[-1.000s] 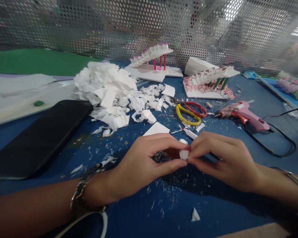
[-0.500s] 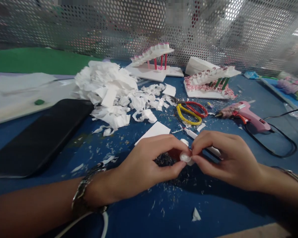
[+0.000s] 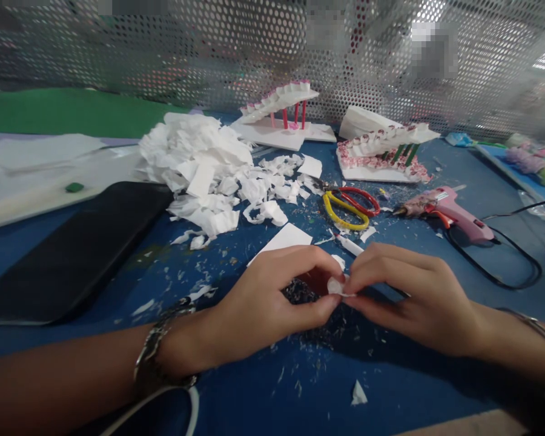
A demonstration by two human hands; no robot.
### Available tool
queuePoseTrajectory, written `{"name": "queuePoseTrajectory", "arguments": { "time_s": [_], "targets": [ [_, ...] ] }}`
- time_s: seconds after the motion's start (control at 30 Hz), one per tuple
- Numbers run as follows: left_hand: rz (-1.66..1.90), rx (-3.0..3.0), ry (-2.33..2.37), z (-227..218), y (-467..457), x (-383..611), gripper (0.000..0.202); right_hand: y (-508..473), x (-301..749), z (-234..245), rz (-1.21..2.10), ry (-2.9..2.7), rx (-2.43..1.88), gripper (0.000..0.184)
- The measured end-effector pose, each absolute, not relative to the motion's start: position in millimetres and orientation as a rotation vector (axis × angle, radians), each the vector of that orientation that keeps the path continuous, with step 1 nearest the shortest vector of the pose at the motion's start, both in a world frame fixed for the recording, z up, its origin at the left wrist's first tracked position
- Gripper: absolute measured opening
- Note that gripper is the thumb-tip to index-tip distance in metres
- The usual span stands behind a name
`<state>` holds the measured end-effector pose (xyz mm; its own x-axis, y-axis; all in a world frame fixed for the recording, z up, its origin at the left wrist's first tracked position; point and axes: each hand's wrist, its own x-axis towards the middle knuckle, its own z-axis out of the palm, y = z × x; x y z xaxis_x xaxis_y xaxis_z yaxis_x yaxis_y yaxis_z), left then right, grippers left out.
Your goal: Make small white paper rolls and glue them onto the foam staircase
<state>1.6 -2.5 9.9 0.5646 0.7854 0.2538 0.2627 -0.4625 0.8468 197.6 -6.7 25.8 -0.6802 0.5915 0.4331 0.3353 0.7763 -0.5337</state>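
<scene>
A small white roll of paper (image 3: 334, 286) sits between my two hands, low in the middle of the view. My left hand (image 3: 272, 297) pinches it between thumb and fingers. From the other side my right hand (image 3: 404, 297) grips its edge with thumb and fingertips. Just beyond lie a white piece of card (image 3: 281, 240) and a slim white tool (image 3: 349, 244), partly hidden by my right hand. Farther off are scissors (image 3: 347, 209) with one yellow and one red handle.
White paper scraps (image 3: 195, 151) are heaped at the back left, beside a black phone (image 3: 77, 248). A pink glue gun (image 3: 454, 212) with a black cord lies right. Two small white staircase models (image 3: 281, 109) stand before a perforated metal screen (image 3: 236, 36). Paper bits litter the blue tabletop (image 3: 236, 399).
My right fingers have shifted slightly left and closer to the left hand's fingertips. The paper roll has turned a little, so its spiral end shows less.
</scene>
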Motion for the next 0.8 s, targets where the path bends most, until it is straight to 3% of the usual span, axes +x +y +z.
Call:
{"name": "queuePoseTrajectory", "arguments": {
  "time_s": [0.43,0.67,0.8],
  "targets": [
    [0.862,1.968,0.895,10,-2,3,0.008,-9,200,39,0.34,-2.447,-0.576,0.007],
    [0.879,1.973,0.922,11,-2,3,0.006,17,259,58,-0.238,-2.15,-1.264,0.012],
    [0.855,1.986,0.939,10,0,1,0.007,26,293,48,-0.133,-2.152,-1.468,0.021]
  ]
}}
